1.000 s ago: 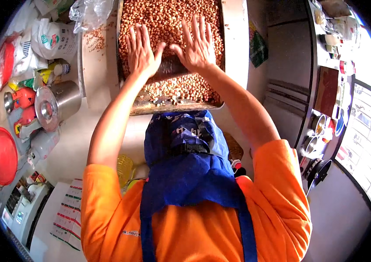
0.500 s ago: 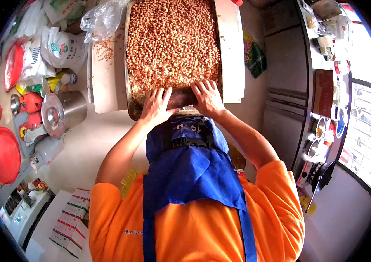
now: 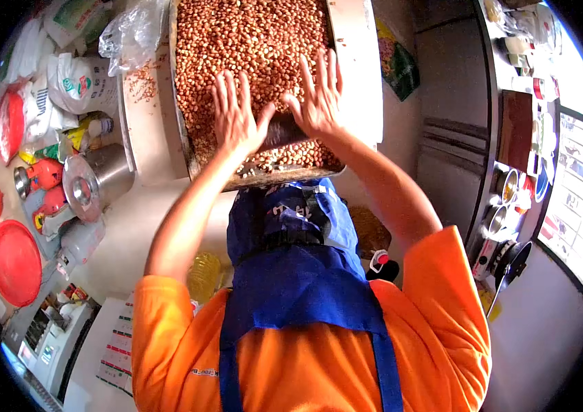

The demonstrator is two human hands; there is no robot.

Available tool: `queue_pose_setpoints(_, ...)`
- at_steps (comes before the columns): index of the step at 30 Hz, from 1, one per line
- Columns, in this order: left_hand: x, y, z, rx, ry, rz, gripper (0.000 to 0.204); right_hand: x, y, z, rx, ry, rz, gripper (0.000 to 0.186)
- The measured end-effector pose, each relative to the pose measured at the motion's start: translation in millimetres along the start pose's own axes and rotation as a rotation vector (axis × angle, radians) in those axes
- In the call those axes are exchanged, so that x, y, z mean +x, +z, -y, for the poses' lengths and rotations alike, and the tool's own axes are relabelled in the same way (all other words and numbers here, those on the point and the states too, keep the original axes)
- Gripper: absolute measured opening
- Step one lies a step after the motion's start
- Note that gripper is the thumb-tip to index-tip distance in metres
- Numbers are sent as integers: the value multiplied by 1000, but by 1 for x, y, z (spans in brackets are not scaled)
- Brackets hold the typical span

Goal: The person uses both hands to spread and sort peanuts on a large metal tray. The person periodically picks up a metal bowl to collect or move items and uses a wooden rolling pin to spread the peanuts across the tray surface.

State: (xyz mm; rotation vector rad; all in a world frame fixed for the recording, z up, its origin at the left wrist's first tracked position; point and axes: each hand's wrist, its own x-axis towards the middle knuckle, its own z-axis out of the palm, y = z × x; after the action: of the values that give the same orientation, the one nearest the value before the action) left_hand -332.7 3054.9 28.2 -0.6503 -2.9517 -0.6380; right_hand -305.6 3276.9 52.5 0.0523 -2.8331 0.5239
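Observation:
Shelled, reddish-brown peanuts [image 3: 257, 38] fill a large rectangular tray [image 3: 284, 180] in front of me. Across its near part lies a thick dark-brown roller [image 3: 280, 132], seen between my palms. My left hand [image 3: 236, 113] rests over the roller's left end, fingers straight and spread above the peanuts. Over the other end lies my right hand [image 3: 319, 103], likewise flat with its fingers stretched forward. Neither hand wraps round the roller, whose ends the palms hide. Between roller and near rim, some paler, broken pieces show among the peanuts.
Light boards [image 3: 357, 69] flank the tray. Peanut crumbs and a clear plastic bag [image 3: 133, 38] lie at its left. Farther left are white sacks [image 3: 82, 82], a steel pot [image 3: 109, 178] and a red round lid [image 3: 15, 263]. A dark cabinet [image 3: 449, 103] stands right.
Both hands have moved forward over the peanuts, and the roller with them. Their fingers, curled over the roller before, are now straight and spread. The tray appears shifted slightly left in view.

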Motion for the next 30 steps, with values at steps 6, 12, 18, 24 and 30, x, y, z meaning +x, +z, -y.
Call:
queue_pose_setpoints(6,-20,-6,-18,-63,-6,-84,108,-36,-4,3,98,26,-53,89)
queue_pose_setpoints(12,-107,-24,-30,3,166,215,116,-121,-50,16,-7,-172,293,93)
queue_pose_setpoints(18,-88,-42,-22,-36,201,406,102,-83,-62,-3,-26,-325,548,89)
queue_pose_setpoints(24,-116,-30,-33,-121,204,327,104,-123,-56,17,10,-122,405,81)
queue_pose_setpoints(30,-67,-16,-18,-60,203,92,102,-75,-30,9,6,-26,343,75)
